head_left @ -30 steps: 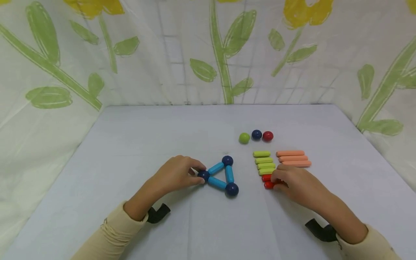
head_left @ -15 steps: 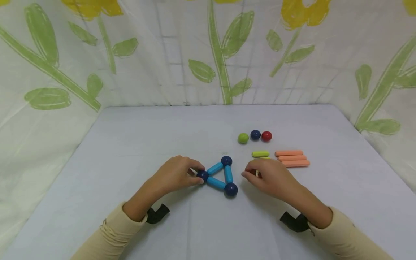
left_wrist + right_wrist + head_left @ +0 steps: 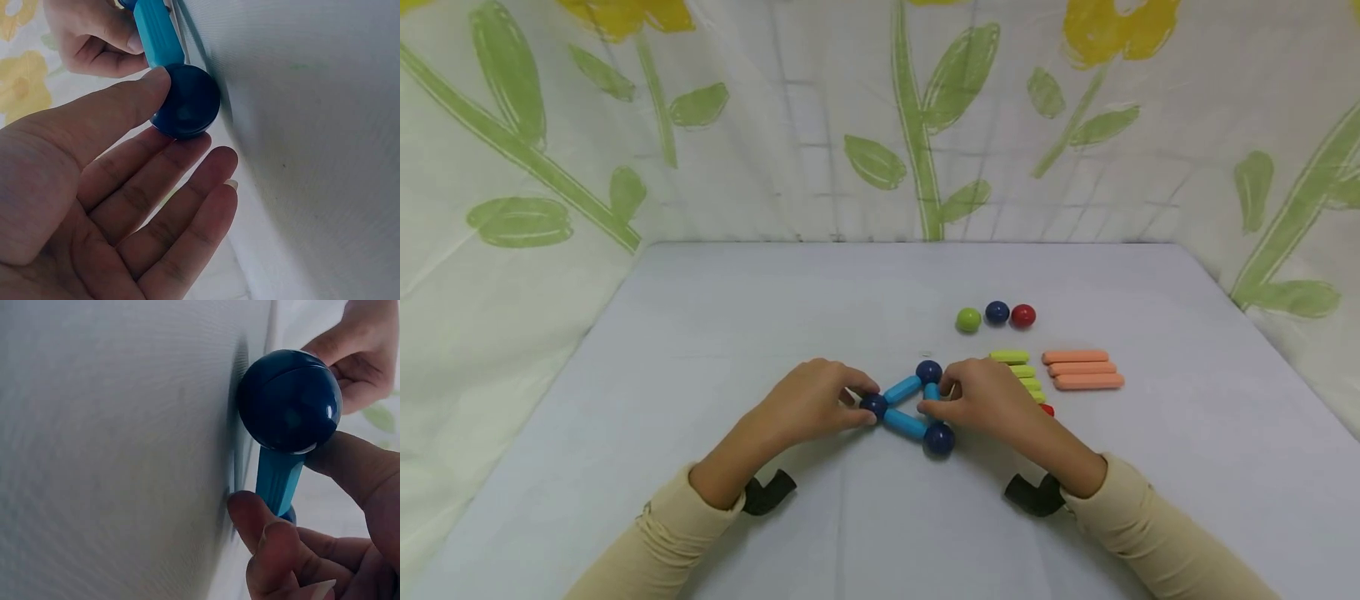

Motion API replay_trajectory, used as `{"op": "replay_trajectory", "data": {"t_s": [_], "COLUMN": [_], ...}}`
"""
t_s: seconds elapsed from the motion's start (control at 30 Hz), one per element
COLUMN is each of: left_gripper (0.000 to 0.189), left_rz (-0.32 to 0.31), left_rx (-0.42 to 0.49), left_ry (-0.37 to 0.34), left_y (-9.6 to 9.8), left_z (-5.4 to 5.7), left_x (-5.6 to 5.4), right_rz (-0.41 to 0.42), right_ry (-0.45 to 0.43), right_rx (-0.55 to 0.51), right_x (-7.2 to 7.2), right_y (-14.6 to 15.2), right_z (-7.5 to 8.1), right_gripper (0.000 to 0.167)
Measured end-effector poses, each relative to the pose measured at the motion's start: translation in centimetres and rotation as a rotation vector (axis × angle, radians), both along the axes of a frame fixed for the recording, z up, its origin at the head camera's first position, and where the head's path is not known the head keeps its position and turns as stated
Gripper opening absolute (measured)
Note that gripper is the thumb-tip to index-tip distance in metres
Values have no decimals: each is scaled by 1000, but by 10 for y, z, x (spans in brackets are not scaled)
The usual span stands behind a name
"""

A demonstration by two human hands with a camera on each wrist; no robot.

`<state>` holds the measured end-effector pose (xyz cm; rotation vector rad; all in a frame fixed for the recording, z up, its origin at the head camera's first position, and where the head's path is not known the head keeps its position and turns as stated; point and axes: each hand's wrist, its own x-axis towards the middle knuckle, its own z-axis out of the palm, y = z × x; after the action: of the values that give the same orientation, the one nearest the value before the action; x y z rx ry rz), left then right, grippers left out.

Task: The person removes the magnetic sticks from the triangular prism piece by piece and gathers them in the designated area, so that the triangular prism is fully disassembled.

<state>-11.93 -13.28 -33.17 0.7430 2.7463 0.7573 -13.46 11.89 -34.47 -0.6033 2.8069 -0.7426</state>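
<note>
A flat triangle of light blue toy building rods, joined by dark blue balls, lies on the table in front of me. With thumb and fingertips, my left hand pinches the triangle's left ball, and the left wrist view shows this ball close up. My right hand is at the triangle's right side, thumb and fingers about the right rod. In the right wrist view this rod runs between thumb and fingers, below the front ball. The back ball stays beside the right fingers.
Lime rods lie to the right, partly hidden by my right hand, with a red rod peeking out. Farther right are orange rods. A green ball, a blue ball and a red ball sit behind.
My right hand has moved left from the red rods, across the gap, to the triangle's right rod. The left hand keeps its pinch on the left ball.
</note>
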Motion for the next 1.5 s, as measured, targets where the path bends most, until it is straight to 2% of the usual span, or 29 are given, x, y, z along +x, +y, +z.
{"op": "replay_trajectory", "data": {"t_s": [0.1,0.33,0.67,0.97,1.1,1.23,1.37,1.5], "left_gripper": [31,31,30,31,30,30,30,29], "left_rz": [-3,-36,-42,-21,-24,-31,-30,-24], "left_rx": [6,38,39,29,37,41,33,32], "left_ry": [-1,-19,-10,-17,-16,-9,-1,0], "left_y": [0,2,1,-1,-1,0,1,3], "left_z": [0,0,-1,-2,-2,-2,-2,-1], "left_x": [0,0,1,2,2,3,3,2], "right_rz": [10,102,111,90,119,196,317,392], "right_ry": [-41,-137,-196,-228,-236,-244,-276,-240], "right_rx": [-54,-152,-135,-130,-155,-208,-249,-278], "right_x": [-1,-2,0,0,2,2,0,-2], "right_y": [0,0,-2,-6,-6,-1,5,11], "right_z": [-2,-5,-1,-3,-1,2,5,11], "right_gripper": [28,15,23,31,31,28,22,19]}}
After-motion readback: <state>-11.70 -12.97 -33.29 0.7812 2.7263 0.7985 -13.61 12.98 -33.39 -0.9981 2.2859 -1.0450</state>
